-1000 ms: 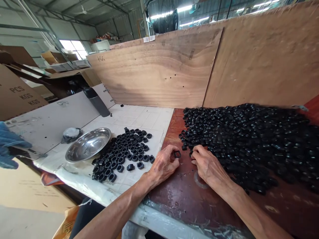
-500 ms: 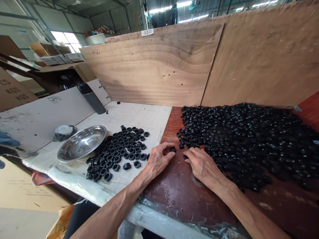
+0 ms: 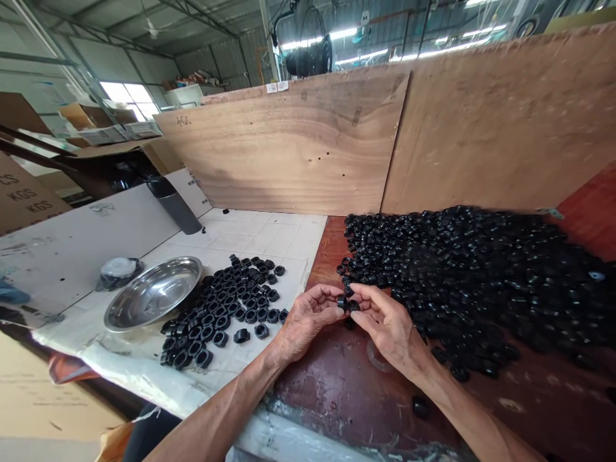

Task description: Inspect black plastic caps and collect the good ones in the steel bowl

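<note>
My left hand (image 3: pixel 310 317) pinches a small black ring-shaped part (image 3: pixel 342 301) between thumb and fingers, over the red-brown tabletop. Touching close on its right, my right hand (image 3: pixel 389 324) grips another black part (image 3: pixel 353 306) with thumb and index finger. A large heap of black parts (image 3: pixel 462 276) lies beyond and to the right of my right hand. On the white surface left of my left hand, a smaller group of black ring-like parts (image 3: pixel 221 305) is spread out, many with their openings facing up.
A shiny steel bowl (image 3: pixel 156 292) leans beside the smaller group. Behind it stand a clear bag with something white (image 3: pixel 118 271) and a dark grey bottle (image 3: pixel 176 205). A wooden board (image 3: pixel 289 147) walls the back. One loose black part (image 3: pixel 420 406) lies near my right forearm.
My hands have come together, and my right hand has lifted a black part beside the one in my left. A loose part now shows near my right forearm. The view has tilted slightly up.
</note>
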`<move>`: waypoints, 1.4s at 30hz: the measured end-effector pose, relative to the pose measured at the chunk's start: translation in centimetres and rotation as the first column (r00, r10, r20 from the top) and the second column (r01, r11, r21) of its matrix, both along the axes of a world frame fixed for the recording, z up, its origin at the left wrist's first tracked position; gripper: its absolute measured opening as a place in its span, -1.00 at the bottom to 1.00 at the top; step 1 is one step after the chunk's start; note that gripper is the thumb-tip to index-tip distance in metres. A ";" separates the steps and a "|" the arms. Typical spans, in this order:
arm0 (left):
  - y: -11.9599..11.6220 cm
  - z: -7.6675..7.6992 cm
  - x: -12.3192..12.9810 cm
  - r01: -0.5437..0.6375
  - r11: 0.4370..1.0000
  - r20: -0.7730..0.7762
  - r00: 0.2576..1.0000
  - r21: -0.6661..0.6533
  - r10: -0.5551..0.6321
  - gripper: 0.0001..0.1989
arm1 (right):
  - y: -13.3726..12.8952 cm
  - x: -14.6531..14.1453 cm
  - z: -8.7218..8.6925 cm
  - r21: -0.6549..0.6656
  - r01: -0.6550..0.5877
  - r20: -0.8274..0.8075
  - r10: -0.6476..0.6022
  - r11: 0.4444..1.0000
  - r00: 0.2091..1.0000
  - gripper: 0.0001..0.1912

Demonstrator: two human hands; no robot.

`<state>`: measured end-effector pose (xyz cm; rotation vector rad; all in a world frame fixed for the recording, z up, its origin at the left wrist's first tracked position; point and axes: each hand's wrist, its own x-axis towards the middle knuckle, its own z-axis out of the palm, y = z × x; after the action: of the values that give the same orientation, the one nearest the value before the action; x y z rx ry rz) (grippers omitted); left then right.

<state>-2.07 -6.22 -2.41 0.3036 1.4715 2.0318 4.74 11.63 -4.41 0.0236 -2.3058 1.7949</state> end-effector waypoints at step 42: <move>0.2 -0.1 0.9 0.043 0.999 -0.108 0.993 0.019 -0.040 -0.65 | 0.3 0.5 0.9 0.475 0.081 -0.275 0.061 0.876 0.959 -0.75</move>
<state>-1.18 -6.01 -2.55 0.4551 1.4954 2.0271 5.28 11.89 -3.50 0.3258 -2.4581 1.0748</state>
